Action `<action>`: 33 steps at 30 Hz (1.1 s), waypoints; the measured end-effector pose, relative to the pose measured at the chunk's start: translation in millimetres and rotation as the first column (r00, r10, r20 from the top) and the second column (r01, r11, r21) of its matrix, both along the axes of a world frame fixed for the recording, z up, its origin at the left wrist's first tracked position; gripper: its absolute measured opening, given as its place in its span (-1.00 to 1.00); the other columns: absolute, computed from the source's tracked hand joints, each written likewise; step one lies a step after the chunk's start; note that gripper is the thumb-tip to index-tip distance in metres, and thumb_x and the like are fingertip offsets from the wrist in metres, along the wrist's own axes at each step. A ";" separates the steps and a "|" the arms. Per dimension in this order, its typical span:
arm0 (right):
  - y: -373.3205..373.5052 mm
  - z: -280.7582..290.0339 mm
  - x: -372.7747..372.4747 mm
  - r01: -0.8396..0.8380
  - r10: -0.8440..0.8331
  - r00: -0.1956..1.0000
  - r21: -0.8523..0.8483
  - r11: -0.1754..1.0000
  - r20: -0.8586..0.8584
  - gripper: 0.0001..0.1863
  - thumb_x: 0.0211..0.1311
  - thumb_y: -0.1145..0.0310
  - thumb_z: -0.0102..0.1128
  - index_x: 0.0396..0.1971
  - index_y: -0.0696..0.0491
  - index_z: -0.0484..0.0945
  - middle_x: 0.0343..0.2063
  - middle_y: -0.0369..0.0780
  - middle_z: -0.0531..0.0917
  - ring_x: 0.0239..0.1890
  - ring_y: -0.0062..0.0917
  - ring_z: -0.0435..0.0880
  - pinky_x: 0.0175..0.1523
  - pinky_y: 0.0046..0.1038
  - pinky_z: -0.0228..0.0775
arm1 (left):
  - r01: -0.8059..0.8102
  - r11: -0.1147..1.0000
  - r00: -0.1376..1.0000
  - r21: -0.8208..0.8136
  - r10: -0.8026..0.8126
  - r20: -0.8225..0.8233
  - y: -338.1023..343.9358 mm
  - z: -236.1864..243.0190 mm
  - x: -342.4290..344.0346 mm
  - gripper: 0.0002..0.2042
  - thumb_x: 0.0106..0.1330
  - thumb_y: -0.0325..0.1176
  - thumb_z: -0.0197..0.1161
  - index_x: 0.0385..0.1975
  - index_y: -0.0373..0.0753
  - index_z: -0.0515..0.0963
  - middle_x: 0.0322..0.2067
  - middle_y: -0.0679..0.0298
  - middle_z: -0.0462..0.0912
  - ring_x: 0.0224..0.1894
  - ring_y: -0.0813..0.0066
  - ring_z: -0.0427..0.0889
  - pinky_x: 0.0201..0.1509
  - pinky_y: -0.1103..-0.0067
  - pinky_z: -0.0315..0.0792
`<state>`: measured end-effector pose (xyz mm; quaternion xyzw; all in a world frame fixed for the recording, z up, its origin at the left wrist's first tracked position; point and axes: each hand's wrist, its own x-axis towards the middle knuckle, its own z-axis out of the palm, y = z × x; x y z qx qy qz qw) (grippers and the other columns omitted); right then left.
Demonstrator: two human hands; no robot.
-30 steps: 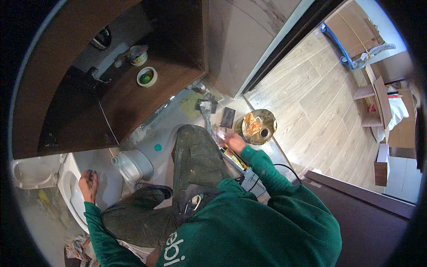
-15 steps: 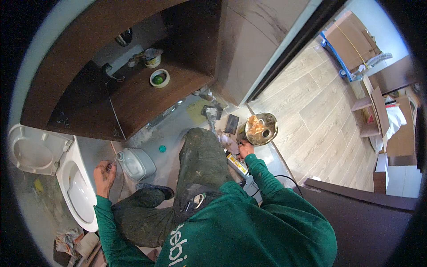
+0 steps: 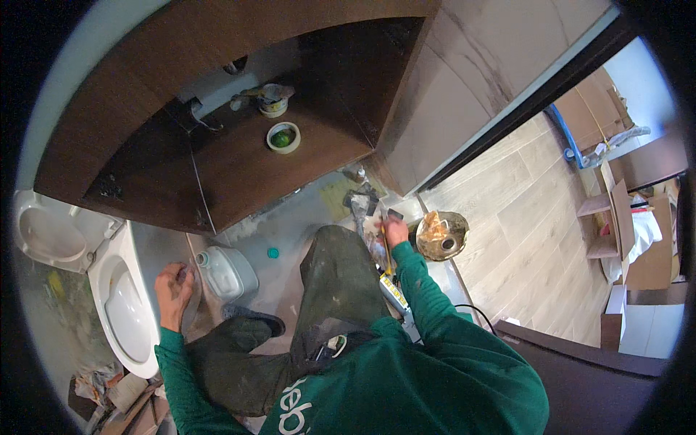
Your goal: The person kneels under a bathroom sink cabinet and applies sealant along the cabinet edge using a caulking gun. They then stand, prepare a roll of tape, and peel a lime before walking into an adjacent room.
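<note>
Right hand (image 3: pixel 395 230) touches a slim yellow tool (image 3: pixel 387 255); left hand (image 3: pixel 174 288) hangs beside a whitish, rectangular plastic jug (image 3: pixel 230 275).

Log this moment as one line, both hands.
left hand: near jug, toilet | right hand: beside metal can, apparently holding slim yellow tool | green cap: on floor

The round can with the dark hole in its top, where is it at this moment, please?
In the head view, the can stands right of centre, just to the right of the person's right hand, beside the wood-look floor.
</note>
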<state>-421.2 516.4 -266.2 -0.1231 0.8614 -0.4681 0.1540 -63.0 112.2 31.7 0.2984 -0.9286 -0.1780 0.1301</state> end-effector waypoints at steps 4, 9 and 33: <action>-60.9 40.8 -68.5 0.590 0.101 0.679 -0.622 0.515 0.727 -0.75 0.23 0.30 -0.17 -0.15 0.04 0.38 -0.22 -0.05 0.67 -0.66 -0.34 0.51 -0.58 -0.34 0.40 | -0.049 0.998 0.999 -0.025 0.049 0.015 -1.5 1.9 -1.8 -0.77 0.10 -0.35 0.30 -0.35 -0.40 0.60 -0.49 0.02 0.59 -0.48 0.19 0.59 -0.36 0.43 0.44; -110.4 85.4 -110.3 0.801 0.078 0.541 -0.541 0.257 0.838 -0.77 0.24 0.31 -0.20 -0.16 0.01 0.39 -0.26 -0.04 0.65 -0.51 -0.31 0.52 -0.44 -0.27 0.44 | -0.122 0.992 0.989 0.019 0.123 -0.082 -13.0 -3.5 2.1 -0.69 0.11 -0.34 0.29 -0.21 -0.42 0.57 -0.46 0.03 0.59 -0.48 0.25 0.57 -0.36 0.45 0.43; -195.1 65.1 -4.2 0.849 0.258 0.341 -0.414 0.327 0.904 -0.84 0.26 0.30 -0.21 -0.23 -0.04 0.33 -0.17 -0.08 0.65 -0.48 -0.32 0.51 -0.38 -0.30 0.41 | -0.234 0.960 0.900 0.154 0.274 -0.339 -41.9 7.2 -66.8 -0.72 0.12 -0.38 0.34 -0.20 -0.35 0.56 -0.33 0.14 0.67 -0.40 0.46 0.57 -0.28 0.52 0.44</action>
